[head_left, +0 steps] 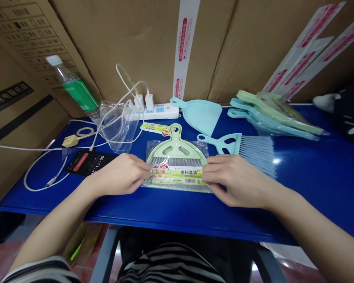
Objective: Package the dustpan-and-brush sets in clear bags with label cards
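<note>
In front of me on the blue table lies a light green dustpan and brush set [177,151] in a clear plastic bag, handle pointing away. A printed label covers the lower part of its grey bristles. My left hand [124,175] pinches the left edge of the bag, fingers curled together. At the opposite edge, my right hand [230,179] grips the bag with its fingers closed. Just behind lie an unwrapped light blue dustpan [199,114] and a light blue brush [230,144], its bristles partly behind my right hand. A loose printed label [157,129] rests beside the green handle.
Several bagged sets [271,112] are stacked at the back right. A power strip [162,111] with chargers stands against the cardboard. On the left are tangled white cables [47,188], a phone [90,163], a crumpled clear bag [118,125] and a green-labelled bottle [79,92].
</note>
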### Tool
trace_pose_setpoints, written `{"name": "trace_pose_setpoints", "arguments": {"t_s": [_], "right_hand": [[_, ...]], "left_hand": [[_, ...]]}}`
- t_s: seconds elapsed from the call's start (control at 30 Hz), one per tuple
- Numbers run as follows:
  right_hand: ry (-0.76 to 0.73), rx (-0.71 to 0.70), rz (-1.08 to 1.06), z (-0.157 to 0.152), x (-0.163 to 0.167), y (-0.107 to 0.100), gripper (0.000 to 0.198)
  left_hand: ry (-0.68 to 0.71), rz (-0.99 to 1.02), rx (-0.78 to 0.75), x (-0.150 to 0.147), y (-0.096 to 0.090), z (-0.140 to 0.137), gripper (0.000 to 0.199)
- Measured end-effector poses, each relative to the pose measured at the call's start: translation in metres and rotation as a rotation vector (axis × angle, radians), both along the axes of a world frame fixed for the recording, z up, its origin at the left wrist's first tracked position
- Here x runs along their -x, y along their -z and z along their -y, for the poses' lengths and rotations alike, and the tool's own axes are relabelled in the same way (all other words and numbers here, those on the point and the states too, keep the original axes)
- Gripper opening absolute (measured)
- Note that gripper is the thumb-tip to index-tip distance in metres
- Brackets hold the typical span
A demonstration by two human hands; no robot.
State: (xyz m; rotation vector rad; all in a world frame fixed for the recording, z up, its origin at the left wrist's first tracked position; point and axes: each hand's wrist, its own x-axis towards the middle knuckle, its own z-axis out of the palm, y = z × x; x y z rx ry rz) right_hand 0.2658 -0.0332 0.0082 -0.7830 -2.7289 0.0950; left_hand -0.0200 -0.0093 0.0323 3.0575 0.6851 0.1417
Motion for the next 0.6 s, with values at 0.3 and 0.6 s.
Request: {"name": "trace_pose_setpoints", "arguments": {"t_s": [0.3, 0.6], "right_hand": [[0.004, 0.008, -0.003, -0.0009, 0.0019, 0.0015, 0.028], [0.0, -0.008, 0.018, -0.0025, 0.0017, 0.0059, 0.025]], "left_hand": [[0.038, -0.009, 0.036, -0.0015, 0.0017, -0.0001, 0.033], [0.055, -0.064, -0.089, -0.0033, 0.0077, -0.0003, 0.031]]}}
